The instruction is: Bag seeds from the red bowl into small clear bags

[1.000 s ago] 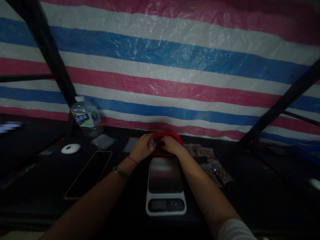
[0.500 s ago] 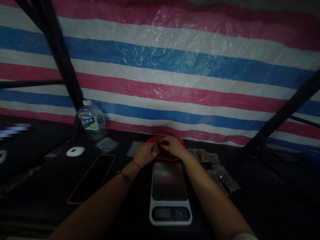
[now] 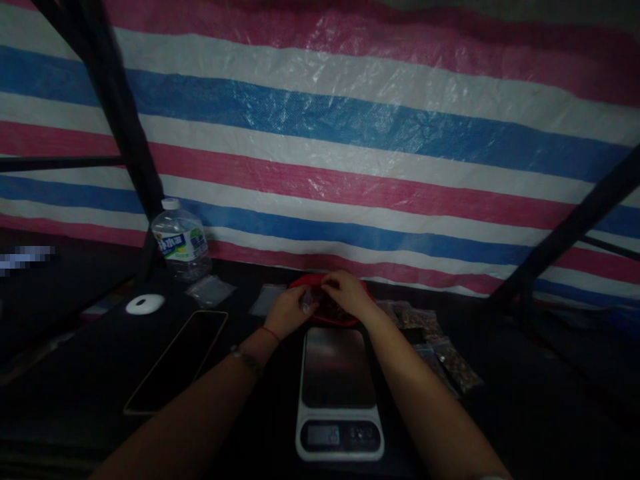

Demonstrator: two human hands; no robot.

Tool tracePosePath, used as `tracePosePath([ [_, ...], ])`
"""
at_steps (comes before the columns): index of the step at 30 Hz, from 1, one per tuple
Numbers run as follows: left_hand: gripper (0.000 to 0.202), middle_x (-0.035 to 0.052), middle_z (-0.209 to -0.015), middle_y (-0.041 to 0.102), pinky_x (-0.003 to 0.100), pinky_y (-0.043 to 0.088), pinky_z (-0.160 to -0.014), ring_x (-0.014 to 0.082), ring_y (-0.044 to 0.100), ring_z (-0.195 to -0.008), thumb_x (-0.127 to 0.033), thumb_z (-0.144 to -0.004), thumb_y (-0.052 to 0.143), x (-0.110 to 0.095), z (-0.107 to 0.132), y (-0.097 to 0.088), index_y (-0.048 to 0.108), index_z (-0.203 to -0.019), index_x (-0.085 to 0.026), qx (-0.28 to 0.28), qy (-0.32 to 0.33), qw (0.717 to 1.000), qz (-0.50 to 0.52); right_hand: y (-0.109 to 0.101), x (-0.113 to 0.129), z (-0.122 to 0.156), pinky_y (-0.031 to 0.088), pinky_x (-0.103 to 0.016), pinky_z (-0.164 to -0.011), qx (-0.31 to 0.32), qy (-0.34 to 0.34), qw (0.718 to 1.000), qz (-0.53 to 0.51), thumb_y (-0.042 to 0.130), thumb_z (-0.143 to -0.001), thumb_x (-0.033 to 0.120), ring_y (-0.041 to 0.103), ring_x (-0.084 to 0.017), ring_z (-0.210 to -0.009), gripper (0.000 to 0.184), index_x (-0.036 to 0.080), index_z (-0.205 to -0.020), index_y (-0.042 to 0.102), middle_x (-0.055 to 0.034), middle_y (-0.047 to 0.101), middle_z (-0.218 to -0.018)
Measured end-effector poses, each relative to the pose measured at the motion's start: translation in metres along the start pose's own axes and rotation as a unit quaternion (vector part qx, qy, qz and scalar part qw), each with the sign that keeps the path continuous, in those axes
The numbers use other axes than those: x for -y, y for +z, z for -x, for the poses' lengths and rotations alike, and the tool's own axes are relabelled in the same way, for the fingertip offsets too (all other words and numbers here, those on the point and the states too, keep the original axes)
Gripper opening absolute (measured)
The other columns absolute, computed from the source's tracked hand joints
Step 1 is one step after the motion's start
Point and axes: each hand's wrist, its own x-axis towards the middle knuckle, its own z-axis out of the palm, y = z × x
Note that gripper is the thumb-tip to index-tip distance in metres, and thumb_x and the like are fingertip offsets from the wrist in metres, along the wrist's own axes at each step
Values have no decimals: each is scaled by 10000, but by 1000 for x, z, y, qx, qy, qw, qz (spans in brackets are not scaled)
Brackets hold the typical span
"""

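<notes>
My left hand [image 3: 287, 312] is closed on a small clear plastic bag [image 3: 307, 302], its fingers at the left rim of a red container [image 3: 300, 281]. Dark brown bits [image 3: 336, 311] lie inside the red container, poorly lit. Over it, my right hand [image 3: 347, 293] has its fingers drawn together close to the bag's mouth; what they pinch is too dark to see. Between my forearms stands a white kitchen scale [image 3: 340, 370], its metal plate bare and digits on its display. Several filled zip bags [image 3: 457, 367] lie to the right of my right forearm.
Flat clear bags [image 3: 212, 291] lie near a large plastic bottle [image 3: 181, 240] at the left. A phone [image 3: 177, 363] and a white oval object [image 3: 145, 304] rest on the black table. Dark metal poles [image 3: 123, 113] stand before a striped sheet [image 3: 350, 153].
My right hand has shifted slightly over the red container, while the left keeps hold of the plastic bag. Digits now show on the scale's display. The view has moved a little.
</notes>
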Motion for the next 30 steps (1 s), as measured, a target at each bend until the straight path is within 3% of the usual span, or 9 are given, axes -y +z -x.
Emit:
tracePosePath([
  [5,385,72,-997,692,290,476,-769,210,650,-890,-439,-803,578,0,1,-4,598,-1105,-202,-35,-57,998,12,-11,7,7,427,-217,-653,176,7,983,55,575,-763,143,627,-138,-716,174,158,-836,732,-37,722,-815],
  [9,342,59,-984,695,274,478,-754,203,653,-881,-419,-812,570,-3,2,-7,605,-1075,-201,-47,-54,997,27,-9,18,13,435,-192,-642,289,-33,956,30,510,-790,136,649,-128,-727,254,180,-872,746,-26,739,-852],
  [19,345,54,-943,698,268,477,-705,202,655,-831,-418,-799,581,-4,2,-7,604,-1057,-190,-38,-78,996,2,10,17,16,472,-259,-815,369,-23,924,96,438,-835,121,666,-194,-934,345,192,-994,736,-68,723,-1038],
  [26,367,68,-965,693,271,474,-728,205,652,-862,-432,-811,569,-2,2,-7,600,-1081,-185,-36,-65,997,11,9,5,16,471,-212,-711,378,13,921,91,533,-713,81,674,-170,-851,370,222,-988,737,-31,737,-976],
  [30,364,62,-955,695,270,473,-721,201,655,-843,-430,-804,575,-2,3,-7,599,-1075,-187,-37,-69,997,16,14,7,16,446,-184,-627,363,51,924,111,542,-644,29,672,-145,-742,382,227,-891,754,-14,745,-855],
])
